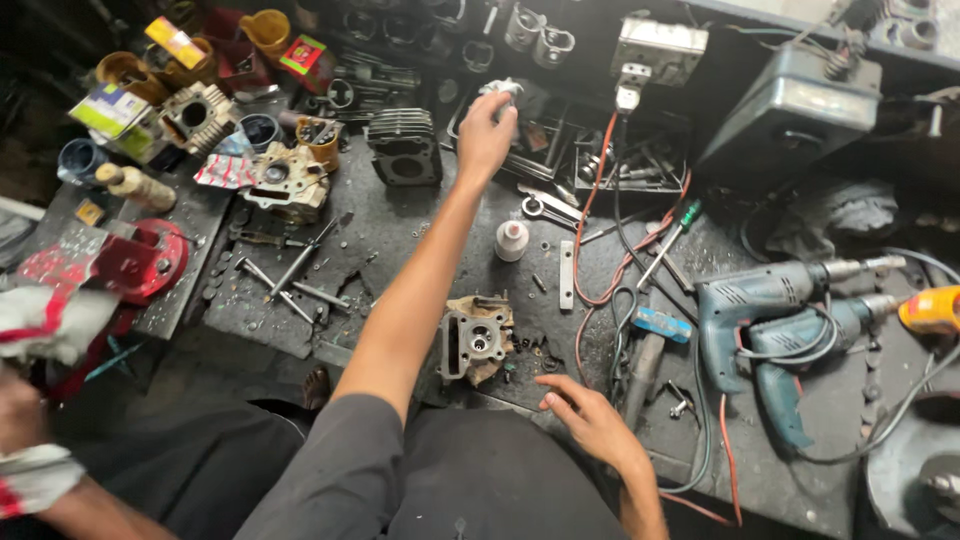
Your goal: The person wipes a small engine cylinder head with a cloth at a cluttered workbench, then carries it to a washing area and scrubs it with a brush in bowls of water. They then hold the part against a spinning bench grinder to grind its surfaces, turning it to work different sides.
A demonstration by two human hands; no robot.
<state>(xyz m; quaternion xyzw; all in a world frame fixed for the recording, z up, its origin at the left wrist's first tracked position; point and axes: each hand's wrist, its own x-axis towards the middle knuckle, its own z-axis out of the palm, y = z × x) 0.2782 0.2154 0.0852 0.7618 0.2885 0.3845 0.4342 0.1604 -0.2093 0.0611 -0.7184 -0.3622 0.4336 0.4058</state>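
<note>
A pale rag (pixel 503 92) sits at the far side of the tabletop (pixel 400 230), gripped in the left hand (pixel 486 130), whose arm stretches well away from the body. Just beside it stands a dark finned cylinder (pixel 404 146); nearer in, a small white bottle (pixel 512 240) stands upright. The right hand (pixel 590 418) hovers low at the near edge with fingers loosely spread — it holds nothing — close to a grimy cylinder head (pixel 476 340). To the right lie two blue-green drills (pixel 775 310) among orange and black cables (pixel 600 240). At far left, another person's hand (pixel 20 415) holds a white-and-red cloth (pixel 45 320).
</note>
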